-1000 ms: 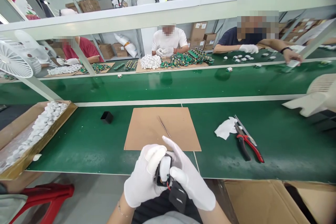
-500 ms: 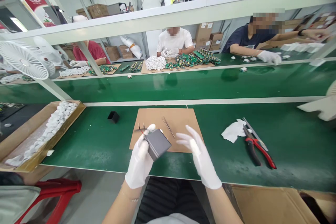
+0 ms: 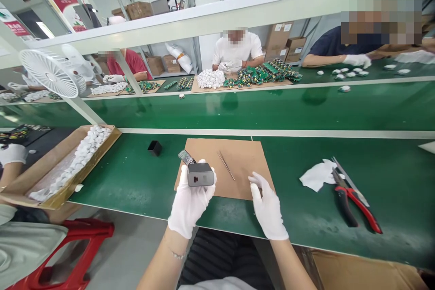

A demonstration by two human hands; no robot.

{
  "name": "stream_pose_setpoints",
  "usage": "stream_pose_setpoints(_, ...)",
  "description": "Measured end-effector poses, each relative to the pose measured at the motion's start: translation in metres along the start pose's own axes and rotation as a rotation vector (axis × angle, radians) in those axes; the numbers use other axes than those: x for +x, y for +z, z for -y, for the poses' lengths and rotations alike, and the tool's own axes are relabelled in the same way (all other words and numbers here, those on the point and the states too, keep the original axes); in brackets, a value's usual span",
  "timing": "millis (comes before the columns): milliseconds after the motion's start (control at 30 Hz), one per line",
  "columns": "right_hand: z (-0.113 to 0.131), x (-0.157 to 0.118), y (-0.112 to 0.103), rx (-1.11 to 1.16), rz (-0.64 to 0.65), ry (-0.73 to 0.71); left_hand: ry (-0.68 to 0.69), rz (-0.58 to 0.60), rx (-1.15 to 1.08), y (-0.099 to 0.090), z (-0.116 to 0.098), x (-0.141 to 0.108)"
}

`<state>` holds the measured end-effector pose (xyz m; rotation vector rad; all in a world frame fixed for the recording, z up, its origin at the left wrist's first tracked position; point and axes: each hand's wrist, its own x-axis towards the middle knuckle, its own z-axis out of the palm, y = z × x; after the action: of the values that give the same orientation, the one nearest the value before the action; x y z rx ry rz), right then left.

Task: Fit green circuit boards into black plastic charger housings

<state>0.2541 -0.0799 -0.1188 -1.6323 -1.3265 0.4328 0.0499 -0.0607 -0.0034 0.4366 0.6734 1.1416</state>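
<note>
My left hand [image 3: 190, 204], in a white glove, grips a small dark grey box-shaped casing [image 3: 200, 175] over the near left corner of a brown cardboard mat [image 3: 238, 163]. A small green circuit board [image 3: 186, 157] sticks out behind the casing. My gloved right hand [image 3: 268, 208] hovers over the mat's near right corner with fingers loosely spread and nothing in it. Thin metal tweezers [image 3: 226, 166] lie on the mat between the two hands.
A small black casing [image 3: 154, 147] sits left of the mat on the green bench [image 3: 136, 181]. A cardboard tray of white parts [image 3: 68, 167] lies far left. A crumpled white cloth [image 3: 317, 176] and red-handled pliers [image 3: 355, 199] lie right. People work across the conveyor [image 3: 272, 108].
My hands have moved forward from my lap and come apart. The left hand keeps the grey casing and has turned it level; the right hand has let go and moved right.
</note>
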Motion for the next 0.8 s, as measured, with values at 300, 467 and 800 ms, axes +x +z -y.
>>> stream_pose_setpoints(300, -0.001, -0.001, 0.001, 0.026, 0.009, 0.004, 1.178, -0.498, 0.967, -0.066, -0.072, 0.018)
stream_pose_setpoints(467, -0.001, -0.001, 0.0, 0.018, 0.032, 0.003, 0.997, -0.559, 1.676, -0.131, -0.081, 0.038)
stream_pose_setpoints(800, 0.001, -0.001, -0.001, 0.035, 0.033, 0.028, 0.9, -0.614, 1.78, -0.159, -0.077, 0.042)
